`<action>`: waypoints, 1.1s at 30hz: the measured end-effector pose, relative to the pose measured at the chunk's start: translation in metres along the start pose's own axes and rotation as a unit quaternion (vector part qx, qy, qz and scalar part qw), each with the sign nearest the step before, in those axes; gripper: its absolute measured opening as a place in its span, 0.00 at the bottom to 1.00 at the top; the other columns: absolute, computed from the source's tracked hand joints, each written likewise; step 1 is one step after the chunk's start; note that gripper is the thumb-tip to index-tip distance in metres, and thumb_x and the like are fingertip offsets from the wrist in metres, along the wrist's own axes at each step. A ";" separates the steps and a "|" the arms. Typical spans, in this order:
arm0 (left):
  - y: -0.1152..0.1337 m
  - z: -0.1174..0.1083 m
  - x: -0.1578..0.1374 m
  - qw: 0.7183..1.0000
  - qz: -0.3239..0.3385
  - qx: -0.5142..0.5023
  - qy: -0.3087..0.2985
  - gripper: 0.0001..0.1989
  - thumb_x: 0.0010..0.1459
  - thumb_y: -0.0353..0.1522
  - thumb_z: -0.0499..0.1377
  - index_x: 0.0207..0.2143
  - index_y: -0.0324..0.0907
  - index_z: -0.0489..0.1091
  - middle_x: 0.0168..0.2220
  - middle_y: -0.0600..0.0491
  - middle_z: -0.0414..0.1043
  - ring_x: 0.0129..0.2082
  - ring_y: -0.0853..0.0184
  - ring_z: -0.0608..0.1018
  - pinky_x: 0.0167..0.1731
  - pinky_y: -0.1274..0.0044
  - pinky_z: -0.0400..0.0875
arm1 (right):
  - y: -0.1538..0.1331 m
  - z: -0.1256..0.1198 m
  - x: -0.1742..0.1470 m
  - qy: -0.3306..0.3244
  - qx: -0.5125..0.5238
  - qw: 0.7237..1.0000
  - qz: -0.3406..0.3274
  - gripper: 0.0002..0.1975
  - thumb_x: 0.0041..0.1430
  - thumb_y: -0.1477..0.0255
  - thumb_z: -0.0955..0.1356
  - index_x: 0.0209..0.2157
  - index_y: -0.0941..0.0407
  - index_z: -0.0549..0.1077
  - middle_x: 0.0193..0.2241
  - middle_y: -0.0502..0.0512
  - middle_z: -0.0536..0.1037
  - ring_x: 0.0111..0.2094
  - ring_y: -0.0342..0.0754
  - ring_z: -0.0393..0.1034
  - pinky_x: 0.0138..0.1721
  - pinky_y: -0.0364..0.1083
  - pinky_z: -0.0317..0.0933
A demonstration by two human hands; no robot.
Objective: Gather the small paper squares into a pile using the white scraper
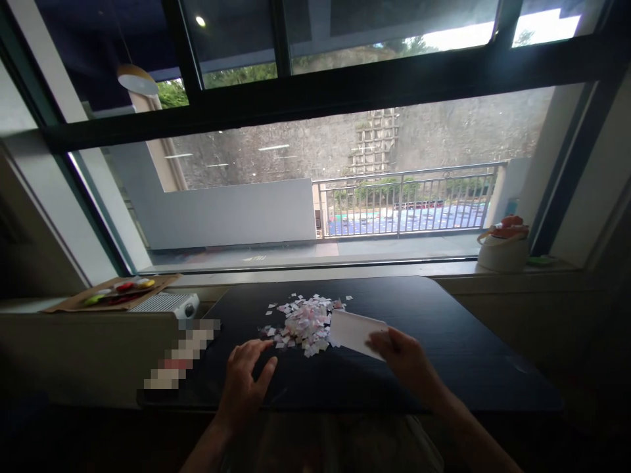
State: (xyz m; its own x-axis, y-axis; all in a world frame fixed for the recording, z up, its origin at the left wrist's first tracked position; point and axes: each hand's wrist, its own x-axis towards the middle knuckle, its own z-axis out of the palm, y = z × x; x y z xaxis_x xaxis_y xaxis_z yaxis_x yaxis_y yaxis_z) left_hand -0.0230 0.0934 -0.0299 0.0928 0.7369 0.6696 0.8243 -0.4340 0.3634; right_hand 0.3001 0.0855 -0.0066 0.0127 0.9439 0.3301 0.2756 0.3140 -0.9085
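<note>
A heap of small white and pinkish paper scraps (306, 320) lies on the dark table (404, 299), with a few loose pieces around its edges. My right hand (400, 355) grips a flat white card (357, 330) by its right end; the card's left edge meets the right side of the heap. Just left and in front of the heap is my left hand (249, 373), thumb and fingers apart, fingertips close to the nearest scraps. It holds nothing. Whether its fingertips touch the scraps I cannot tell.
Behind the table is a large window with a sill (374, 269). A white bucket with a handle (501, 253) stands on the sill at the right. At the left, a brown board (64, 301) with colourful items lies near a white slatted unit (165, 304). A blurred patch covers the table's left edge.
</note>
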 end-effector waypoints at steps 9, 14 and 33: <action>0.006 0.001 0.001 1.000 -0.010 -0.003 0.002 0.14 0.56 0.40 0.52 0.42 0.45 0.71 0.42 0.49 0.75 0.45 0.58 0.74 0.52 0.57 0.60 | -0.018 0.012 -0.007 -0.036 -0.111 0.992 -0.043 0.15 0.58 0.60 0.64 0.32 0.59 0.75 0.28 0.56 0.80 0.30 0.50 0.72 0.31 0.46 0.65; 0.008 0.001 0.001 1.000 -0.014 -0.002 0.002 0.14 0.56 0.40 0.52 0.42 0.46 0.71 0.42 0.49 0.75 0.46 0.57 0.74 0.52 0.57 0.60 | -0.019 0.013 -0.009 -0.042 -0.106 0.993 -0.043 0.13 0.57 0.63 0.65 0.30 0.59 0.75 0.26 0.54 0.79 0.28 0.49 0.72 0.29 0.44 0.65; 0.011 -0.002 0.002 1.000 -0.011 -0.004 -0.004 0.14 0.56 0.39 0.52 0.42 0.45 0.70 0.42 0.49 0.74 0.46 0.57 0.73 0.53 0.56 0.58 | -0.036 -0.005 -0.022 -0.017 -0.209 0.977 -0.034 0.15 0.57 0.62 0.63 0.31 0.58 0.75 0.24 0.52 0.78 0.25 0.45 0.69 0.26 0.41 0.60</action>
State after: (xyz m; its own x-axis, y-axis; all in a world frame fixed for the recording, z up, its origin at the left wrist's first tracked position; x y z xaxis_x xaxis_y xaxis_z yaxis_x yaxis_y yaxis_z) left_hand -0.0147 0.0883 -0.0231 0.0793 0.7506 0.6560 0.8212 -0.4222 0.3838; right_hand 0.2950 0.0533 0.0203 -0.0494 0.9271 0.3716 0.6437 0.3140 -0.6979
